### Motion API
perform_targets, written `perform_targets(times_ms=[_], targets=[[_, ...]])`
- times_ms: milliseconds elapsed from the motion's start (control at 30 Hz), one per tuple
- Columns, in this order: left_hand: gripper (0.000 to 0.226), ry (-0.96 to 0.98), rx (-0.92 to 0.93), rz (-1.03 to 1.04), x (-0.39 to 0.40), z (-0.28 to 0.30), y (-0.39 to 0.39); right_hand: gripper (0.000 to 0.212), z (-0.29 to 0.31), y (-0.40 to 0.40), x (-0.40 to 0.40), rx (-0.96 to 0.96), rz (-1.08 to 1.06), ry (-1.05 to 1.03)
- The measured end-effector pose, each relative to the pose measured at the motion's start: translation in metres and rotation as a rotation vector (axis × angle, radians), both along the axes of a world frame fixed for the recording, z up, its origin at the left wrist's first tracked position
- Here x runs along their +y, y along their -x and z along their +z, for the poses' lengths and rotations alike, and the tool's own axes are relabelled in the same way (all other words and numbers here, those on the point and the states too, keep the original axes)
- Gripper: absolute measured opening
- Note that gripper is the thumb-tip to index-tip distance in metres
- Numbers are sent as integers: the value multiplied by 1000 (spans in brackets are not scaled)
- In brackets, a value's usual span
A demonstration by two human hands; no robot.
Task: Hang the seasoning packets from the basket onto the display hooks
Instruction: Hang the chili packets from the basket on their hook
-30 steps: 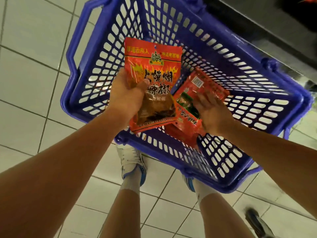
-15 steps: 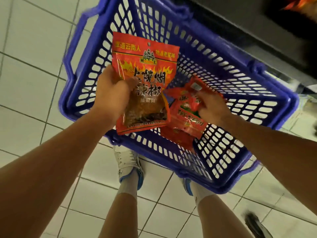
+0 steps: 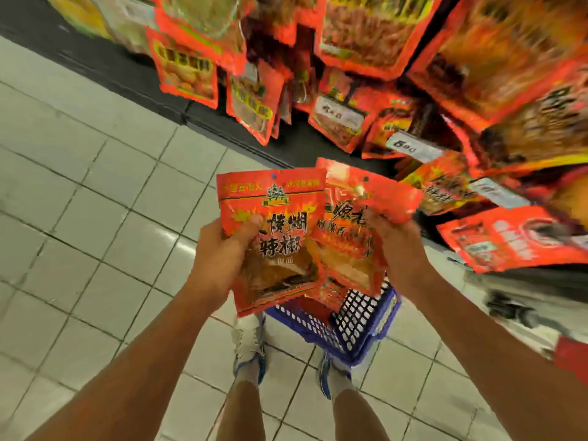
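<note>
The left hand [image 3: 222, 256] grips a red seasoning packet [image 3: 273, 237] by its left edge, thumb curled over the front, fingers behind — the packet stands upright and reaches from the hand toward 12 and 3 o'clock. The right hand [image 3: 397, 249] clamps a second red packet [image 3: 353, 237], fingers curled round its upper right part, which is crumpled; this packet lies at 9 o'clock of the hand, and its left edge is tucked behind the first packet. At 6 o'clock of both packets, on the tiled floor [image 3: 95, 218], stands the blue basket [image 3: 362, 326] with something red inside, just ahead of the person's shoes [image 3: 249, 348]. From 12 to 3 o'clock hangs the display of red packets [image 3: 366, 43] — blurred, hooks not discernible.
</note>
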State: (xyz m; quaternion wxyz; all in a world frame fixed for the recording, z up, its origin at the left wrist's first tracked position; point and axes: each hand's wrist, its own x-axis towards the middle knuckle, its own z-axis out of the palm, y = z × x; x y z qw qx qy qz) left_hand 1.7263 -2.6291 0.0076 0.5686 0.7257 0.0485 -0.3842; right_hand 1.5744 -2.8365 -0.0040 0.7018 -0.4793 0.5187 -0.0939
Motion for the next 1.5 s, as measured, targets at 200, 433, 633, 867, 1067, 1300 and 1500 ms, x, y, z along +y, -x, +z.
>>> perform_targets(times_ms=[200,433,633,867,1067,1300,1500], targets=[[15,182,-98,-42,-24,192,-9,27,224,5,-16,-83,62,380],[15,486,-319,-260,-61,422,-22,15,472,46,-20,-193,-121,787],[23,715,-445,-490,-102,585,-13,19,619,93,-30,-304,-373,973],[9,876,-429,-558,-164,700,30,11,722,153,-47,-402,-648,1083],[9,927,-449,-587,-219,759,68,11,765,192,-87,-457,-757,1071],[9,896,-526,-566,-286,792,113,14,805,221,-164,-512,-811,990],[17,875,-563,-589,-318,809,133,19,828,231,-219,-544,-796,955]])
